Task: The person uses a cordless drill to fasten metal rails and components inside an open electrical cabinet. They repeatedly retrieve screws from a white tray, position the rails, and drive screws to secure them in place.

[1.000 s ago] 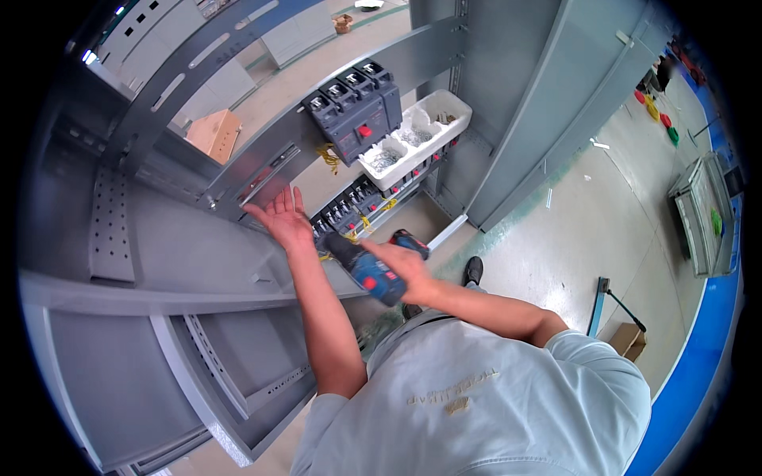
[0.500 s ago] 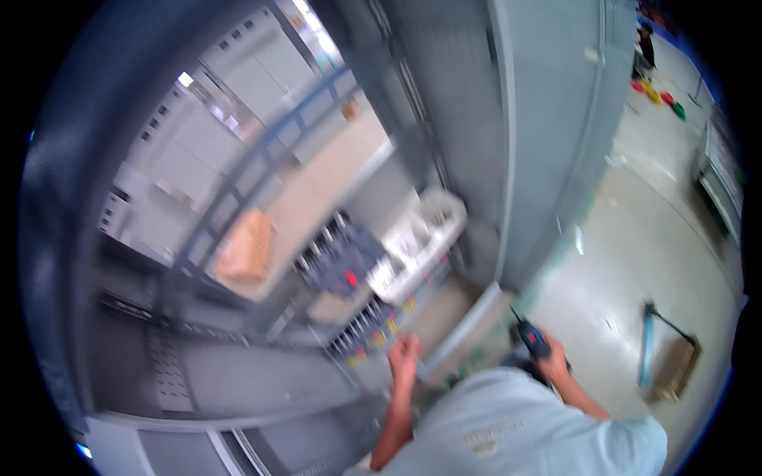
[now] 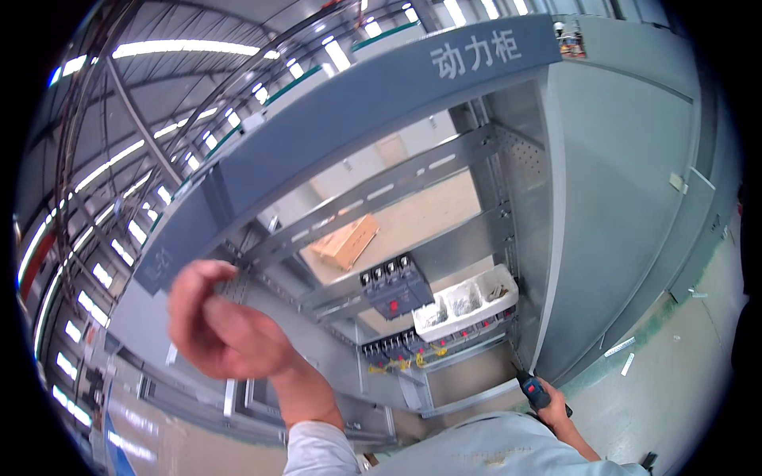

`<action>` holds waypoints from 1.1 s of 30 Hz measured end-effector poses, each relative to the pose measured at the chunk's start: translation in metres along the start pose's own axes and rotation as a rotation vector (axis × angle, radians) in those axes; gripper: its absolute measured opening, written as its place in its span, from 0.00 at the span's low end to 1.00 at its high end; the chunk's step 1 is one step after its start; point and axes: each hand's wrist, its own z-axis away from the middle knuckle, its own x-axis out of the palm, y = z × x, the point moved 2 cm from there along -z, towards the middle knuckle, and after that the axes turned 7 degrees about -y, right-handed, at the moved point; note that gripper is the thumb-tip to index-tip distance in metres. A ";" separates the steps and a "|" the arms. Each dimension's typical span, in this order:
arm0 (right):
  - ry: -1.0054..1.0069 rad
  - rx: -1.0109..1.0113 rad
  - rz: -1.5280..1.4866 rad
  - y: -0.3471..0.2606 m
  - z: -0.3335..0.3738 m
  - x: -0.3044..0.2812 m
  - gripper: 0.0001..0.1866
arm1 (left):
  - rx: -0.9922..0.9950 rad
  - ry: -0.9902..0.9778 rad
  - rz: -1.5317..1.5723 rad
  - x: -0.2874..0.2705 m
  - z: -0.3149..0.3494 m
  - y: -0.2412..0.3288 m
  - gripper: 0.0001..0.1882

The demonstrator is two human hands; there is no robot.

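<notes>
My left hand [image 3: 230, 333] is raised beside the upper left part of a grey metal cabinet frame [image 3: 341, 147]. Its fingers curl inward toward the thumb, and whatever they may hold is hidden. Low on the right, my right hand [image 3: 554, 403] grips a dark blue and black cordless drill [image 3: 535, 391], whose nose points up and left toward the cabinet's lower right corner. Inside the cabinet sits a large dark circuit breaker [image 3: 401, 295] with a red part. A white plastic tray [image 3: 468, 326] with compartments of small hardware stands right of it.
A row of smaller breakers [image 3: 389, 347] with yellow wires runs below the tray. Behind the crossbars lies a cardboard box [image 3: 347, 244]. A tall grey panel [image 3: 615, 182] closes the right side. Scraps [image 3: 627, 364] lie on the floor at the right.
My left hand has risen from low by the cabinet's bottom edge to its upper left. The head view has tilted up, showing the cabinet's top and the roof. The drill stays in my right hand.
</notes>
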 end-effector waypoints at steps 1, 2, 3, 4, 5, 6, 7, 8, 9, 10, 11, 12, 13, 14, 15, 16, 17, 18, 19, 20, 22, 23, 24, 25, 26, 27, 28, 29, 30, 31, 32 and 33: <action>0.006 -0.054 -0.001 -0.005 -0.008 -0.004 0.29 | -0.011 0.025 -0.037 -0.006 -0.010 0.001 0.12; 0.018 -0.081 0.000 -0.007 -0.008 -0.009 0.27 | -0.043 0.044 -0.058 -0.011 -0.008 0.004 0.11; -0.006 -0.118 0.003 0.007 -0.011 -0.010 0.26 | -0.044 -0.093 -0.043 -0.003 0.002 0.010 0.11; -0.021 -0.146 -0.001 0.020 -0.014 -0.014 0.26 | -0.045 -0.235 -0.009 0.010 0.016 0.015 0.10; -0.049 -0.131 0.014 0.014 -0.014 -0.021 0.25 | -0.049 -0.380 0.039 0.022 0.032 0.019 0.10; -0.096 -0.107 0.073 0.043 -0.014 -0.023 0.38 | -0.116 -0.572 0.106 0.046 0.056 0.029 0.07; -0.124 -0.086 0.048 0.051 -0.014 -0.023 0.39 | -0.217 -0.770 0.070 0.069 0.079 0.039 0.04; -0.149 -0.064 0.033 0.044 -0.014 -0.022 0.39 | -0.388 -0.922 0.093 0.084 0.109 0.043 0.05; -0.180 -0.043 0.019 0.036 -0.014 -0.023 0.38 | -0.530 -1.065 0.132 0.098 0.140 0.042 0.06; -0.219 0.015 -0.009 0.025 -0.014 -0.027 0.37 | -0.704 -1.192 0.127 0.107 0.176 0.035 0.06; -0.207 -0.003 0.013 0.025 -0.010 -0.030 0.37 | -0.791 -1.245 0.136 0.122 0.216 0.022 0.06; -0.190 -0.026 0.031 0.025 -0.009 -0.033 0.36 | -0.875 -1.330 0.110 0.133 0.261 0.005 0.08; -0.192 -0.003 0.032 0.022 -0.006 -0.038 0.35 | -0.952 -1.425 0.110 0.143 0.301 -0.005 0.08; -0.190 0.024 0.036 0.017 0.000 -0.045 0.34 | -0.937 -1.474 0.061 0.153 0.342 -0.012 0.09; -0.184 0.050 0.040 0.015 0.004 -0.050 0.34 | -0.929 -1.511 0.055 0.165 0.382 -0.018 0.09; -0.152 0.049 0.031 0.018 0.008 -0.053 0.33 | -0.911 -1.566 0.000 0.176 0.417 -0.026 0.09; -0.122 0.045 0.021 0.023 0.014 -0.055 0.32 | -0.891 -1.618 -0.062 0.185 0.447 -0.033 0.08; -0.090 0.043 0.013 0.026 0.021 -0.058 0.32 | -0.868 -1.669 -0.121 0.190 0.475 -0.038 0.09; -0.083 0.072 0.024 0.026 0.028 -0.061 0.32 | -0.873 -1.735 -0.155 0.190 0.505 -0.044 0.09; -0.073 0.097 0.036 0.022 0.033 -0.065 0.31 | -0.873 -1.797 -0.192 0.191 0.530 -0.053 0.09; -0.019 0.126 0.053 0.019 0.040 -0.076 0.31 | -0.849 -1.962 -0.101 0.208 0.539 -0.063 0.12; 0.011 0.129 0.057 0.019 0.047 -0.079 0.31 | -0.807 -1.974 -0.088 0.211 0.551 -0.064 0.13; 0.036 0.127 0.058 0.018 0.053 -0.081 0.30 | -0.768 -1.985 -0.082 0.214 0.566 -0.070 0.14; 0.069 0.160 0.037 0.016 0.058 -0.084 0.33 | -0.762 -2.041 -0.085 0.220 0.572 -0.070 0.15; 0.086 0.205 0.014 0.015 0.061 -0.086 0.33 | -0.766 -2.105 -0.086 0.221 0.577 -0.066 0.16; 0.101 0.248 -0.009 0.015 0.064 -0.087 0.33 | -0.732 -2.064 -0.033 0.223 0.578 -0.066 0.14; 0.114 0.292 -0.033 0.016 0.066 -0.088 0.33 | -0.733 -2.084 0.035 0.226 0.580 -0.070 0.13; 0.158 0.266 -0.014 0.018 0.066 -0.088 0.33 | -0.734 -2.102 0.098 0.227 0.583 -0.078 0.12; 0.160 0.276 -0.028 0.019 0.067 -0.088 0.33 | -0.737 -2.119 0.160 0.229 0.588 -0.082 0.11; 0.161 0.285 -0.041 0.019 0.068 -0.089 0.33 | -0.826 -2.006 0.248 0.221 0.593 -0.078 0.09; 0.166 0.289 -0.061 0.019 0.066 -0.088 0.32 | -0.816 -1.994 0.241 0.218 0.595 -0.080 0.08; 0.165 0.274 -0.061 0.019 0.063 -0.088 0.32 | -0.838 -1.985 0.260 0.215 0.597 -0.082 0.08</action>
